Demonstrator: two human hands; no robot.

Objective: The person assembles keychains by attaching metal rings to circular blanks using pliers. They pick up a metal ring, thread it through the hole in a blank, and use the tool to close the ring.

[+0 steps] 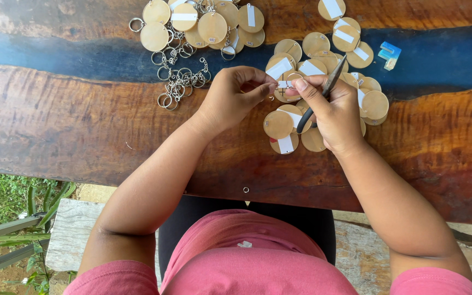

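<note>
Our two hands meet over a heap of round wooden tags on the bench (83, 125).

At far left a pile of key rings (178, 82) lies loose. Our left hand (230, 98) pinches a small metal ring (284, 84) between thumb and forefinger; it is mostly hidden, its shape hard to make out. Our right hand (331, 112) grips dark pliers (323, 93), their long axis slanting up-right, handle end toward us. The wooden tags (279, 124) lie beneath our fingers.
</note>
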